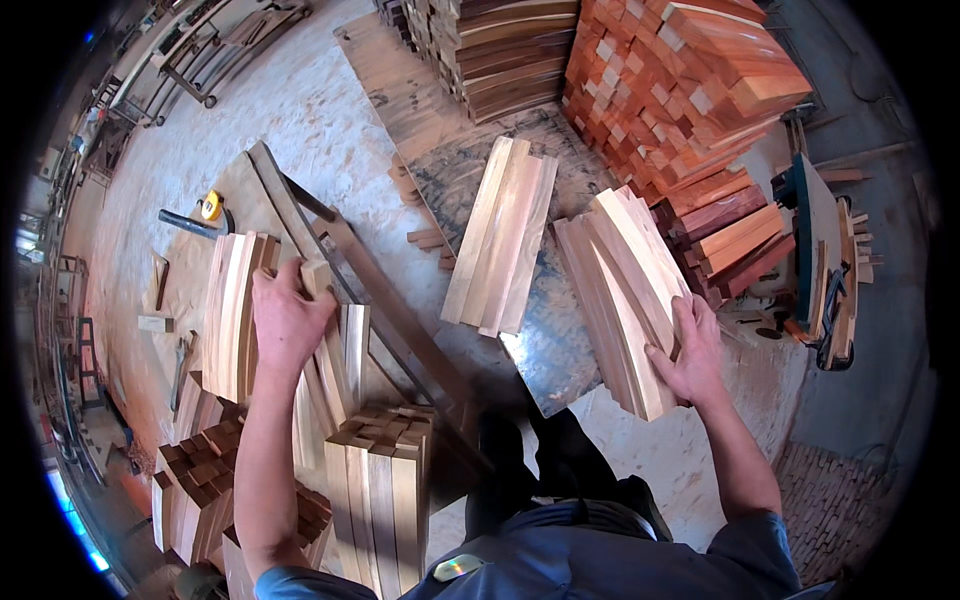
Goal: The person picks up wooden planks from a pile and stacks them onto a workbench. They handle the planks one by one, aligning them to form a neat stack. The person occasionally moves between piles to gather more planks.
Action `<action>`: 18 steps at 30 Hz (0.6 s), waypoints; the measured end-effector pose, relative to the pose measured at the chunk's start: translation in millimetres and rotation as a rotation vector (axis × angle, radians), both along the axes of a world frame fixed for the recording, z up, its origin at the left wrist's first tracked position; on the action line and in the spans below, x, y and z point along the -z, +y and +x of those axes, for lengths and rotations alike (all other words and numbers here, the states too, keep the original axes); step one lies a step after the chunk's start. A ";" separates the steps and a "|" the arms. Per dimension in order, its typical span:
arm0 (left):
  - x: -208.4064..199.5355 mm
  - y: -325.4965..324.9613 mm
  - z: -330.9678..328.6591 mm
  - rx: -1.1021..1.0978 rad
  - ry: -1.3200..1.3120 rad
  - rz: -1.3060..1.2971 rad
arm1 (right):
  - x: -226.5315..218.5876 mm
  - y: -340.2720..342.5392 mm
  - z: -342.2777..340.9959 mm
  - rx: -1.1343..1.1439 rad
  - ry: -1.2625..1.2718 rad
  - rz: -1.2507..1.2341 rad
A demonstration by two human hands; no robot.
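Note:
My left hand (290, 315) is closed, its fingers curled round a pale wooden strip (317, 277) at the bench. Right beside it stands a bundle of light strips (228, 320). My right hand (690, 352) grips the edge of a stack of pale wooden strips (625, 300), thumb on top and fingers along the outer side; part of the hold is hidden. Between the hands, a smaller row of strips (500, 235) lies on a dark, scuffed board (575, 365). Closer to my body, a block of bundled strips (378, 490) stands on end.
Tall stacks of reddish wood (680, 95) and brown planks (520, 55) rise at the far side. A yellow tape measure (211, 206) lies on the bench (262, 185). Dark-ended wood pieces (203, 465) are piled at the near left. A wheeled rack (190, 60) stands far left.

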State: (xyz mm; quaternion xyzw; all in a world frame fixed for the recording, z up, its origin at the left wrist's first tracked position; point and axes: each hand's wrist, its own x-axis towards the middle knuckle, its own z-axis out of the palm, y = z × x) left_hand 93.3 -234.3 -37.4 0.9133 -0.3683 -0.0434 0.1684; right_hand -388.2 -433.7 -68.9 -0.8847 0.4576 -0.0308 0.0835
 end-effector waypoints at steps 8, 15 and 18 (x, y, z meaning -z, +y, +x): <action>-50.5 -54.5 -8.6 0.102 -0.052 -0.233 | 1.9 -0.2 -2.3 0.006 -0.023 0.019; -87.2 -83.6 -29.9 0.091 0.061 -0.335 | -7.9 -2.1 -2.3 -0.010 0.013 0.065; -110.9 -86.3 -44.3 0.104 0.127 -0.406 | -4.5 -6.9 -6.2 -0.045 -0.054 0.043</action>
